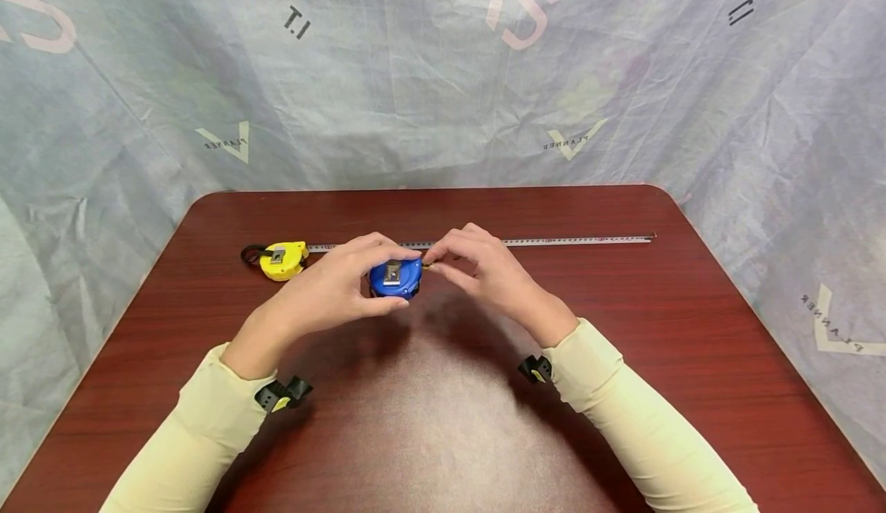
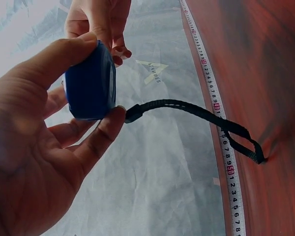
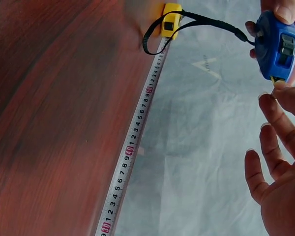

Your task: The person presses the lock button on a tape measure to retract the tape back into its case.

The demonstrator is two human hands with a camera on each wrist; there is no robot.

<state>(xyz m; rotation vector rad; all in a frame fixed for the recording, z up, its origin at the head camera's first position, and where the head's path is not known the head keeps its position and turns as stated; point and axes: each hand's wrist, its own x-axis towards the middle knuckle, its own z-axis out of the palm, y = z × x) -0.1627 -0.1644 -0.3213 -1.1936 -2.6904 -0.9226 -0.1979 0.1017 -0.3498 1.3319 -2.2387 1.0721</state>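
My left hand (image 1: 332,282) grips a blue tape measure (image 1: 398,277) by its case, held above the table. A black wrist strap (image 2: 187,106) hangs from that case in the left wrist view. With thumb and index finger, my right hand (image 1: 487,271) pinches the end of the blue tape measure's yellow blade (image 3: 274,80) right at its mouth; its other fingers are spread in the right wrist view. Behind the hands lies a yellow tape measure (image 1: 282,261) at the left, its white blade (image 1: 574,241) drawn out along the table to the right, partly hidden by both hands.
The dark red wooden table (image 1: 443,421) has rounded far corners. A grey printed curtain (image 1: 415,74) hangs just beyond its back edge and along the sides. Small black devices (image 1: 282,395) sit at both wrists, over the cream sleeves (image 1: 214,413).
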